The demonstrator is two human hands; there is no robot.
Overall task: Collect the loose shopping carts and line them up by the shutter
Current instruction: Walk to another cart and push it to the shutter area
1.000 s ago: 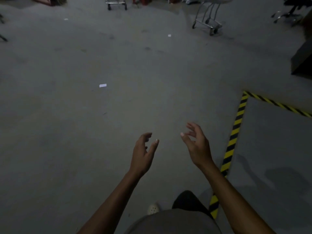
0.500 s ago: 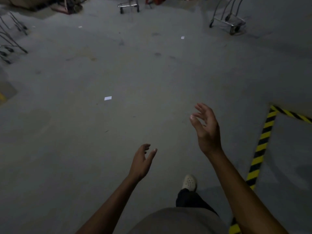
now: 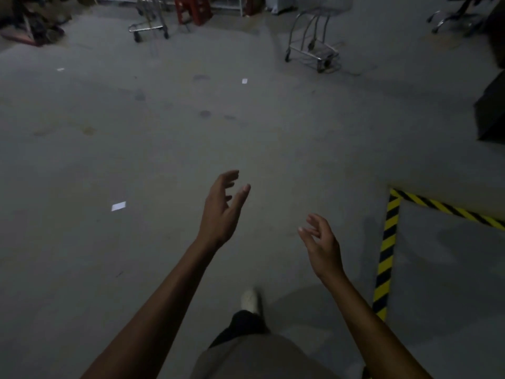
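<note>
Both hands were empty, fingers loose and spread: the left hand (image 3: 221, 212) raised ahead, the right hand (image 3: 322, 247) lower, near the striped floor tape (image 3: 388, 250). Two loose carts stood well apart across the concrete (image 3: 82, 160): the nearer cart (image 3: 314, 42) ahead to the right, the farther cart (image 3: 149, 26) beside what may have been red crates (image 3: 192, 9); the gloom hid much. Best to walk to the nearer one and take its handle two-handed.

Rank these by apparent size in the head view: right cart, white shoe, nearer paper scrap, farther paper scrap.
1. right cart, largest though far off
2. white shoe, partly hidden by the leg
3. nearer paper scrap
4. farther paper scrap; distance may explain the difference
</note>
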